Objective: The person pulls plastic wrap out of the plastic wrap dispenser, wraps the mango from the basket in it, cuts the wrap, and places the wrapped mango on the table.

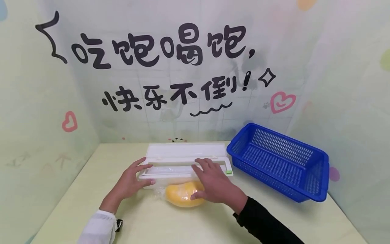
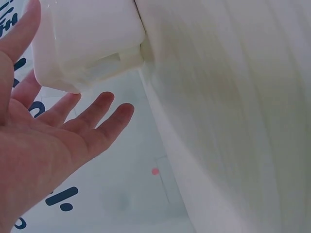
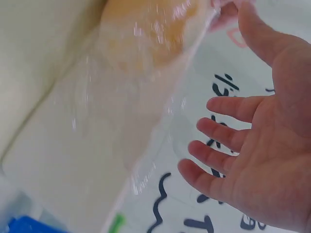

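Observation:
A white cling film dispenser stands on the table with its lid raised at the back and a film roll inside. In front of it lies a yellow fruit, mango-like in shape, under clear film that runs from the dispenser. My left hand is at the dispenser's left end, thumb in front and fingers higher up, spread and loosely straight in the left wrist view. Fingers spread, my right hand is over the dispenser's right half, its thumb above the fruit. The fruit's right end is hidden.
A blue perforated plastic basket stands to the right, close to the dispenser's right end. A small green slider sits at the dispenser's front right corner. Behind the pale table hangs a printed wall sheet.

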`<state>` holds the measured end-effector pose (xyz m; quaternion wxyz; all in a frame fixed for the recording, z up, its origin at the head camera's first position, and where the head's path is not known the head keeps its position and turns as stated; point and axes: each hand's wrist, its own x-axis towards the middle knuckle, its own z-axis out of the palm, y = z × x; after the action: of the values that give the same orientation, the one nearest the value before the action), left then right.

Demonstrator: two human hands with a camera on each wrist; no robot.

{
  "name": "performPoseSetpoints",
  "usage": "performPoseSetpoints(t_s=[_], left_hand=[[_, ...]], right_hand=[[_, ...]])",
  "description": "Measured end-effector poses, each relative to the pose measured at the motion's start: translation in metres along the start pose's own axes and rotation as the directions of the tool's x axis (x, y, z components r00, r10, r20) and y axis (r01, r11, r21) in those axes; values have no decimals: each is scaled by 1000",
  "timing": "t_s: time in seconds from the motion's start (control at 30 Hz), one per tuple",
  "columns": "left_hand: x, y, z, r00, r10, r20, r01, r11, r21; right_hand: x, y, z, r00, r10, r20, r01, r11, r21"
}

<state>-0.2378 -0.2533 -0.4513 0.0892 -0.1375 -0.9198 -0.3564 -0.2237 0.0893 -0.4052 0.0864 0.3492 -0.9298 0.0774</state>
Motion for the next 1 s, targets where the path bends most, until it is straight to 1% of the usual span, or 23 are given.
performPoseSetpoints(t_s=[0.07,0.13,0.2,0.3,0.43,0.57,0.63,0.73,0.77,0.83,0.9,1.0], left_hand=[[1,-1,1,1000,5,16,-4,1000,-5],[2,-2,1,999,1,33,-1,1000,-11],[2,-3,0,999,-3,38,4,1000,-14],[1,-5,-4,999,-15,32,15,1000,-3],[0,-6,-10,1000,-13,29,13,1000,14],[-3,-6,-14,999,-12,50,11,1000,28],[-6,-4,-18,997,-12,72,9,999,38],[-11,5,-28,994,-8,105,2,999,51],[-12,10,-32,994,-5,106,-2,998,61],[-14,20,-39,996,-1,90,-7,996,87],[-15,31,-43,999,4,52,-10,992,122],[-14,49,-44,999,41,-10,-39,984,172]], right_hand=[[3,-8,8,1000,-6,16,6,999,-37],[3,-13,15,1000,-2,9,3,997,-71],[3,-17,21,1000,-2,-7,1,997,-83],[2,-22,27,1000,-10,-27,8,997,-72],[0,-24,30,998,-23,-52,19,998,-66],[-5,-24,34,998,-38,-58,34,997,-65],[-8,-24,36,997,-46,-64,42,997,-68],[-12,-24,38,994,-53,-93,45,995,-86],[-13,-24,39,992,-59,-110,48,994,-96],[-17,-25,42,984,-90,-153,69,988,-136],[-20,-26,46,967,-153,-205,114,975,-191],[-26,-28,51,929,-260,-263,188,944,-270]])
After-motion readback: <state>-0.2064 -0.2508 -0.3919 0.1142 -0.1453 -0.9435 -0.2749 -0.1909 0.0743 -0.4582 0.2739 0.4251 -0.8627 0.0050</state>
